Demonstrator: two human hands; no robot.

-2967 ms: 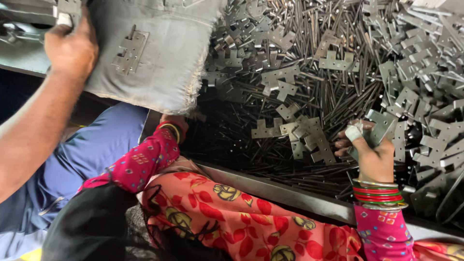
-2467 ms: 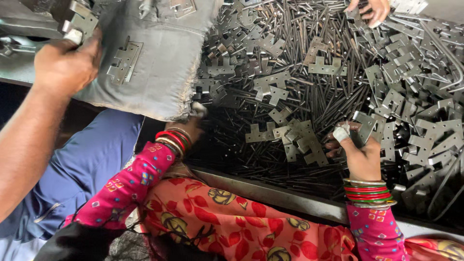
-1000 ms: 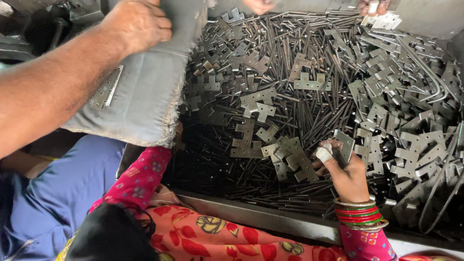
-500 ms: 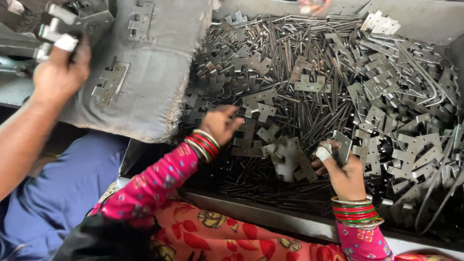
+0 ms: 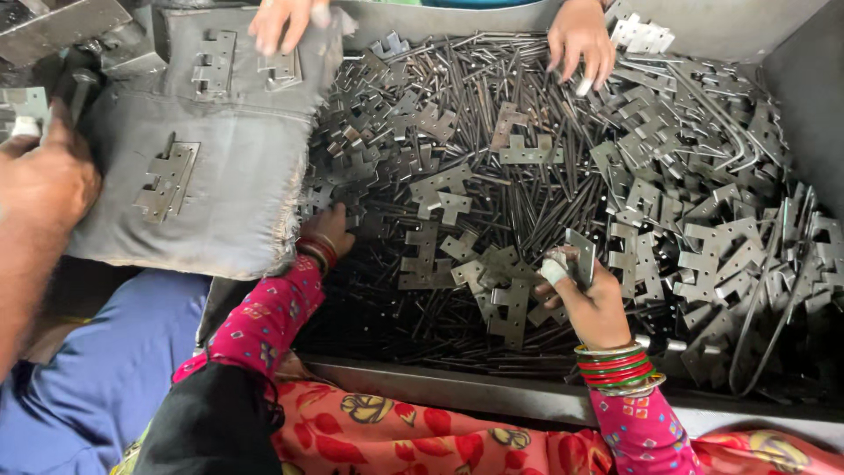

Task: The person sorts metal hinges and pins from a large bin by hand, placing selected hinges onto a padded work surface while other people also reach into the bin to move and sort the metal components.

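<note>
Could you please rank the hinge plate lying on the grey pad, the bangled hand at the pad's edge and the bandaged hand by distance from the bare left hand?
From the left hand, in the head view:
1. Hinge plate, just to its right, on the grey pad.
2. Bangled hand, at the pad's lower right edge.
3. Bandaged hand, far to the right.

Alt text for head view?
A co-worker in pink sleeves picks through a tray of grey metal hinge plates and rods, right hand holding one plate. The wearer's left hand rests by a grey cloth sack; two more hands reach in opposite.
</note>
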